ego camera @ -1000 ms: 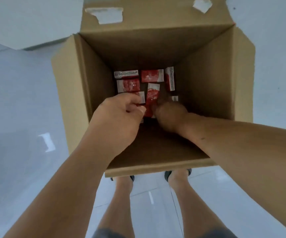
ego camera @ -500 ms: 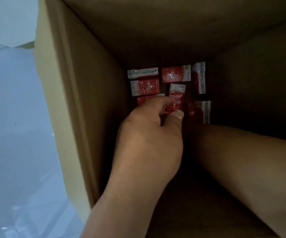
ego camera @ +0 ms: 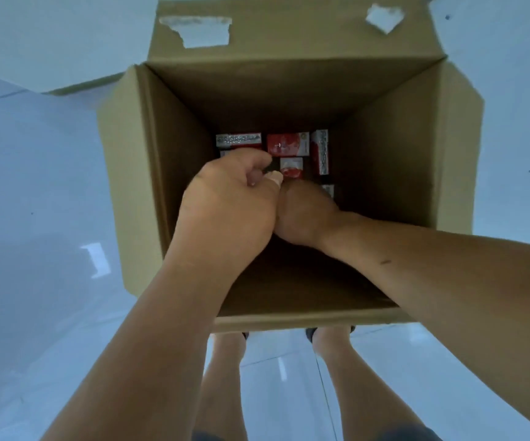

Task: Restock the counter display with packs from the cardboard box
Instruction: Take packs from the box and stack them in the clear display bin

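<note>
Red-and-white packs [ego camera: 287, 144] lie loose on the bottom of the open cardboard box [ego camera: 181, 154], clustered against its far wall. One shows a silvery patterned side [ego camera: 239, 141], one lies lengthwise toward the right wall [ego camera: 320, 151], and a smaller one [ego camera: 291, 167] sits just nearer than the rest.

The box's four flaps [ego camera: 457, 148] are folded outward, leaving the mouth fully open. The near half of its bottom is bare cardboard in shadow, and its walls stand well clear of both arms.

The left hand [ego camera: 231, 198] reaches into the box with its fingers curled and its thumb tucked against them; whether it grips a pack cannot be told. The right hand [ego camera: 305, 211] is deeper inside, touching the left, with its fingers hidden, so its hold cannot be told either.

Torn tape scraps [ego camera: 200, 30] cling to the far flap. The box stands on a pale glossy floor [ego camera: 34, 186], with the person's legs [ego camera: 225, 377] just behind its near rim.
</note>
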Demonstrator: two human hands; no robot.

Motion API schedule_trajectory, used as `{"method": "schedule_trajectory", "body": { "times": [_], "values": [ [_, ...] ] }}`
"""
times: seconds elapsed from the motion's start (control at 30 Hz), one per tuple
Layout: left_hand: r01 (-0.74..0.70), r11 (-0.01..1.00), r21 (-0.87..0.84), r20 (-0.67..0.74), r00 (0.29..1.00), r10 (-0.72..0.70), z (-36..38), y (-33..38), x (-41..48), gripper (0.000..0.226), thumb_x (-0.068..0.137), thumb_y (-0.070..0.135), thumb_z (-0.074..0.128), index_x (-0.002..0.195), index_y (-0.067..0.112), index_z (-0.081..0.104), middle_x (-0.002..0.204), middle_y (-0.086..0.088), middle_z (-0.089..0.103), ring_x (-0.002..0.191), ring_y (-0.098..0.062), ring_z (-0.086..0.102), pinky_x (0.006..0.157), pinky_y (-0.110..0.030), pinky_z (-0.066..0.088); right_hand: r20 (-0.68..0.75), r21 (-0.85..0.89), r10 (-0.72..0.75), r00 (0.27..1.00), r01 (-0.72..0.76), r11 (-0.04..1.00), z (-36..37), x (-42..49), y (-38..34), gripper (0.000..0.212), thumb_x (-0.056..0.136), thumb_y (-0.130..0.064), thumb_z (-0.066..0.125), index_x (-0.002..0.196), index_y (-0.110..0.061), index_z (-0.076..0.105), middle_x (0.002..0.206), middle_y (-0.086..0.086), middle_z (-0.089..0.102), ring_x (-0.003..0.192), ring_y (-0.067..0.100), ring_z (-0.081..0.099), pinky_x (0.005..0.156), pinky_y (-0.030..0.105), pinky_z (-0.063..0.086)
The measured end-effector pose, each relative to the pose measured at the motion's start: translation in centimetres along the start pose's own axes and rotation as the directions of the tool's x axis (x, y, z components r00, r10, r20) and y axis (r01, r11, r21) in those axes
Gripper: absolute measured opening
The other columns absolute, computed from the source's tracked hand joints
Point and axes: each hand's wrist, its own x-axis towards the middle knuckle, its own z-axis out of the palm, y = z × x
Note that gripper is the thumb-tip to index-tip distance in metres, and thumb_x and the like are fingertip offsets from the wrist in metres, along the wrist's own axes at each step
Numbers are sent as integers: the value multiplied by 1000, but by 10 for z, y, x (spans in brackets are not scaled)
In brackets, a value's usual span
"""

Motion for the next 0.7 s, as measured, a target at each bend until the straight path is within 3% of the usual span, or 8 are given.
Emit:
{"method": "schedule_trajectory", "body": {
  "times": [0.07, 0.17, 0.3, 0.43, 0.53, 0.6, 0.7],
  "values": [
    [-17, 1000, 20, -20, 1000, 18, -11, 9, -15, 29, 95, 30, 56, 123, 37, 62, 103, 21, 64, 92, 4, 58, 74, -10, 41, -69, 172, 63, 996, -50, 984, -24, -23, -6, 37, 90, -22, 60, 126, -26, 51, 105, -2, 65, 89, 18, 61, 73, 35, 53],
    [-49, 998, 30, -44, 998, 50, -30, 25, -41, 29, 95, 25, 54, 122, 34, 64, 103, 19, 64, 97, -5, 59, 82, -22, 44, -183, 271, 102, 978, -49, 961, -62, -64, -17, 36, 84, -24, 62, 118, -24, 51, 101, 0, 66, 91, 23, 64, 76, 39, 55],
    [-90, 996, -4, -77, 993, 90, -60, 55, -85, 31, 96, 24, 54, 124, 34, 62, 106, 20, 62, 107, -5, 57, 85, -21, 42, -159, 540, 202, 966, -87, 837, -116, -120, -41, 37, 84, -20, 58, 120, -24, 52, 108, -2, 64, 94, 18, 63, 76, 41, 58],
    [-114, 991, -72, -42, 993, 111, -90, 95, -129, 38, 93, 26, 59, 128, 40, 57, 111, 24, 59, 103, 0, 57, 72, -8, 36, -111, 847, 271, 956, -51, 529, -174, -180, -73, 49, 70, -13, 64, 118, -22, 55, 112, 1, 67, 100, 22, 67, 83, 46, 59],
    [-185, 977, -108, 23, 982, 188, -111, 133, -168, 34, 92, 28, 59, 122, 45, 59, 104, 27, 63, 95, 2, 61, 75, -14, 45, -117, 968, 264, 957, 50, 246, -217, -227, -99, 57, 58, -9, 67, 113, -20, 58, 107, 7, 70, 99, 27, 69, 86, 48, 57],
    [-235, 963, -133, 49, 969, 243, -128, 161, -194, 34, 93, 28, 57, 118, 51, 59, 108, 21, 69, 93, -1, 66, 83, -27, 55, -152, 983, 239, 959, 122, 137, -244, -259, -116, 59, 56, -5, 70, 112, -20, 59, 106, 9, 71, 97, 26, 70, 81, 47, 57],
    [-320, 935, -151, 87, 938, 335, -159, 204, -240, 40, 94, 26, 56, 88, 65, 61, 92, 26, 72, 83, 4, 68, 81, -28, 57, -180, 984, 212, 961, 174, 49, -285, -309, -141, 60, 59, -7, 75, 116, -16, 58, 107, 12, 71, 95, 27, 71, 77, 42, 55]
  ]
}}
